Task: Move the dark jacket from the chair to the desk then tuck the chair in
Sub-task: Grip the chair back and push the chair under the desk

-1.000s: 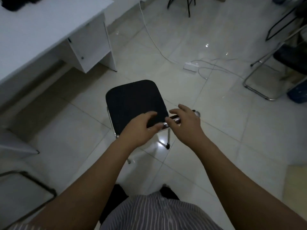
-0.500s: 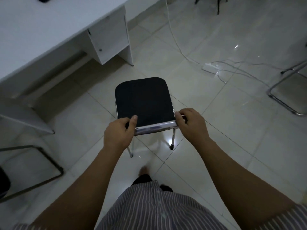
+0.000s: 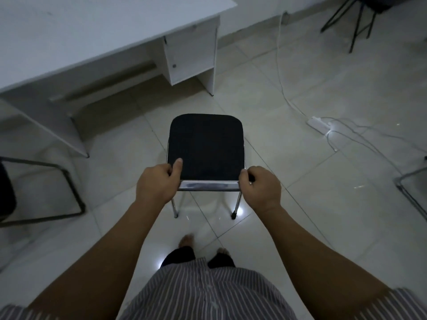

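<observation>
A chair (image 3: pixel 205 146) with a black padded seat and chrome frame stands on the tiled floor in the middle of the view. My left hand (image 3: pixel 158 183) grips the left end of its chrome back bar, thumb on the seat. My right hand (image 3: pixel 260 185) grips the right end of the same bar. The white desk (image 3: pixel 92 35) fills the upper left, its kneehole open toward the chair, about a tile away. The dark jacket is not in view.
A white drawer unit (image 3: pixel 191 56) hangs under the desk's right end. A black-framed chair (image 3: pixel 41 188) sits at the left edge. A white power strip (image 3: pixel 320 122) with cables lies on the floor to the right. More chair legs (image 3: pixel 351 21) stand at top right.
Both hands went from touching the chair's back bar to gripping its two ends. The chair has turned square to me, and the desk now appears closer.
</observation>
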